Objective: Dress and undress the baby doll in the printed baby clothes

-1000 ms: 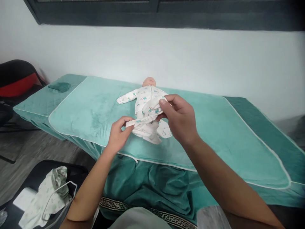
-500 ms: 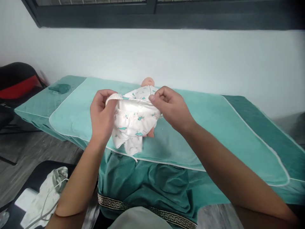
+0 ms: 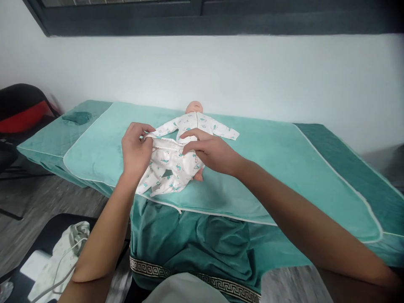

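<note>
A pair of white baby pants [image 3: 178, 166] with a small green print hangs in front of a baby doll [image 3: 194, 107]. My left hand [image 3: 136, 145] is closed on the left end of the elastic waistband, thumb against fingers. At the waistband's right part is my right hand [image 3: 214, 152], its thumb and forefinger apart, with the thumb tip at the fabric. The doll lies on its back in a matching printed top [image 3: 189, 123], sleeves spread out. One bare foot [image 3: 198, 175] shows beside the pants; the rest of the legs is hidden.
The doll lies on a light green mat [image 3: 252, 168] over a green-covered massage bed [image 3: 344, 164] against a white wall. A black chair [image 3: 27, 105] stands at the left. Nearer, a dark seat holds a crumpled pale cloth [image 3: 67, 248], a white box [image 3: 34, 264] and a cable.
The pants have dropped and flattened, with both legs now visible. My right hand has moved left along the waistband and its fingers have parted. The doll's top shows more.
</note>
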### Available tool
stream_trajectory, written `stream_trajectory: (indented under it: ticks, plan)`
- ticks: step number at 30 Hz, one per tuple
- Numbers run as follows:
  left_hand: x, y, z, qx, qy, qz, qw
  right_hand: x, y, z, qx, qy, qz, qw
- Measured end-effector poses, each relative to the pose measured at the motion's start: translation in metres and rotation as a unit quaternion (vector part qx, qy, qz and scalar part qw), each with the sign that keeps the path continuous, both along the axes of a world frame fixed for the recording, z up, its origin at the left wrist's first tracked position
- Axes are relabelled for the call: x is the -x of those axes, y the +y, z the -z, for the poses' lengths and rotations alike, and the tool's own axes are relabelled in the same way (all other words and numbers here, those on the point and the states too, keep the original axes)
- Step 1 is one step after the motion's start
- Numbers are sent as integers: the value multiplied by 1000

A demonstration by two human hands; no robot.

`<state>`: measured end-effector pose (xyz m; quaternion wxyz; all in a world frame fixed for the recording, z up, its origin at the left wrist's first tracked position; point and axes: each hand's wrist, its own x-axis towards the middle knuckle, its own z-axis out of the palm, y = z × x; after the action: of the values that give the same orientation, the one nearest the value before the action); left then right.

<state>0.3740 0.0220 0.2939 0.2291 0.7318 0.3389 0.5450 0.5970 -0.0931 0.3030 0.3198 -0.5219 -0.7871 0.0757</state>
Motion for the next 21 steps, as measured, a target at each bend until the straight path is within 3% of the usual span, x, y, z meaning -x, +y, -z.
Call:
stream_trajectory:
  ticks: [7, 12, 17, 21]
  plan:
    - [3, 0, 6, 73, 19, 17, 997, 0, 3, 19, 122, -41, 72, 989]
    - [13, -8, 4, 25, 90, 36, 995, 0, 2, 21, 168, -116, 83, 976]
    - [9, -41, 16, -85, 235, 148, 957, 5, 2, 11, 42, 77, 17, 996]
    - [-2, -55, 31, 12, 271, 167, 948, 11, -4, -3, 22, 202, 5, 979]
